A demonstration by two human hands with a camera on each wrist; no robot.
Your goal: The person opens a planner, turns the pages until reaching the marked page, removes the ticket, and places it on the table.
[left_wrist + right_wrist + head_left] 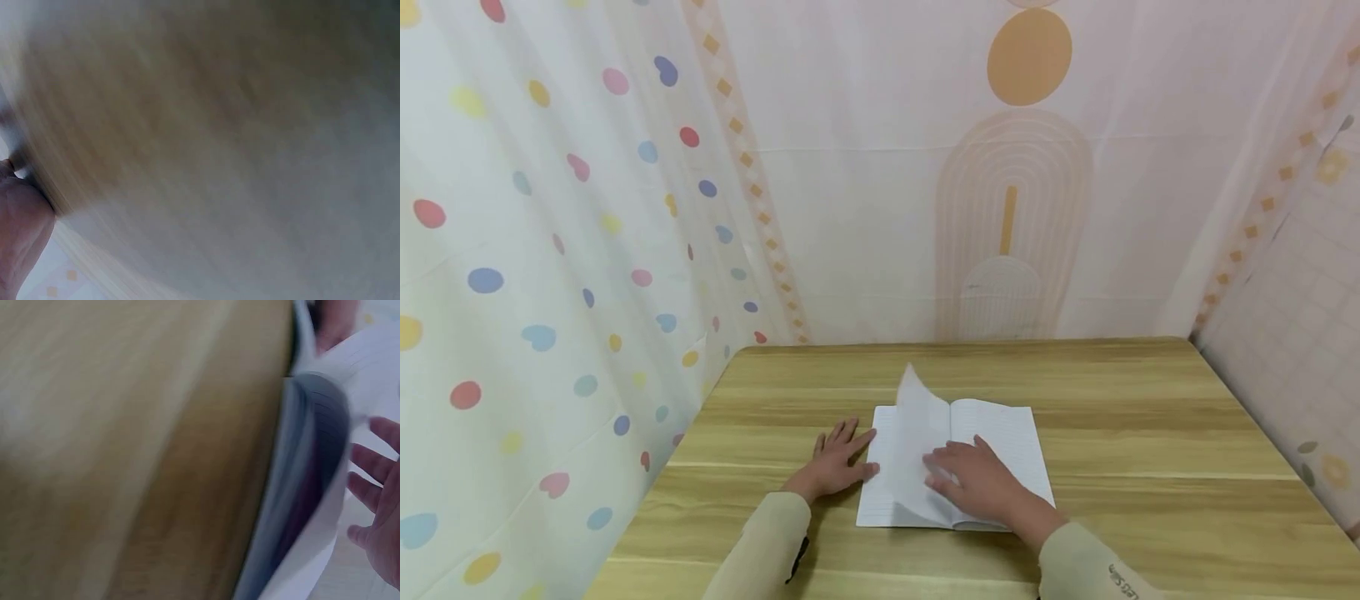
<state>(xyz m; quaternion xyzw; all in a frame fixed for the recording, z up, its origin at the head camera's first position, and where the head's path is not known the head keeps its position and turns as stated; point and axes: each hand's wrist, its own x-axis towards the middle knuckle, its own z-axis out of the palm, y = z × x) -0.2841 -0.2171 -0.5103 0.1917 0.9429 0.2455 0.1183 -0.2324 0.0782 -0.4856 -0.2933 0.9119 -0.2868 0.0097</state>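
An open notebook [1003,425] with lined white pages lies on the wooden table. One of its pages [917,442] stands partly raised, curving over the left half. My right hand [973,479] is over the notebook near the spine, its fingers extended against the raised page. In the right wrist view the fingers of that hand [381,494] are spread beside the curved paper, not curled round it. Flat on the table, my left hand [835,462] has its fingers spread, with thumb and forefinger at the notebook's left edge. The left wrist view is mostly blurred; part of the hand [22,231] shows.
The wooden table [1112,417] reaches back to a patterned curtain [865,208]. Another curtain with coloured dots [565,292] hangs along the left side, and a light patterned cloth [1292,333] along the right.
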